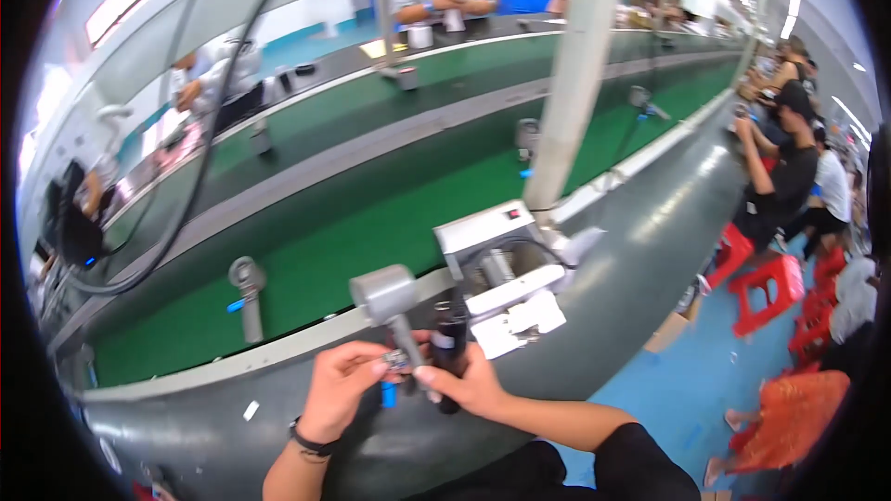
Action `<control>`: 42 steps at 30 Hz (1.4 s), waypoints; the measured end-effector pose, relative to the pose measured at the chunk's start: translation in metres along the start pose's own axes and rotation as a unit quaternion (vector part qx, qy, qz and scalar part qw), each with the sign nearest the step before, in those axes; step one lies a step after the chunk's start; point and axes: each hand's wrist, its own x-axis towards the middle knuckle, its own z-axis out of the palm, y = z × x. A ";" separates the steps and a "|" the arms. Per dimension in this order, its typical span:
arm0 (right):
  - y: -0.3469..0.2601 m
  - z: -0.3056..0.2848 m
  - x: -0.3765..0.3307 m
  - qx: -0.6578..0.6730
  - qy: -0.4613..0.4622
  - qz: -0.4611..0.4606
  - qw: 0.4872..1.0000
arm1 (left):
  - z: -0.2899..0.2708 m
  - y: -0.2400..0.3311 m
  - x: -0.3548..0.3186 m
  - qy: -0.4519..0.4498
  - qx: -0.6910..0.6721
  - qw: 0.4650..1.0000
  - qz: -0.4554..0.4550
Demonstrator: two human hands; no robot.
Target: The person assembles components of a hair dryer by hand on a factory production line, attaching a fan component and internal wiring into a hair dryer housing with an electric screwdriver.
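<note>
Over the near worktop I hold a grey hair-dryer-shaped unit, its round drum head [384, 292] up and its slim handle [406, 338] slanting down between my hands. My left hand [345, 384], with a dark band at the wrist, pinches a small metallic part [397, 361] against the handle. What exactly that part is, I cannot make out. A blue tab [388, 395] shows just beneath. My right hand [478, 384] is wrapped round a black cylindrical tool [449, 339] with a pale label, standing nearly upright; its thumb reaches the handle's lower end.
A white box-shaped machine [487, 239] stands ahead on the dark worktop [594, 315], with white pieces [522, 323] before it. Beyond runs a green conveyor [316, 269] carrying similar grey units [249, 301]. A white post [575, 83] rises there. Co-workers and red stools [768, 292] are at right.
</note>
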 end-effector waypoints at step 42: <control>0.005 0.006 0.002 -0.038 -0.085 0.023 0.995 | 0.000 -0.008 0.002 -0.020 -0.025 0.999 0.003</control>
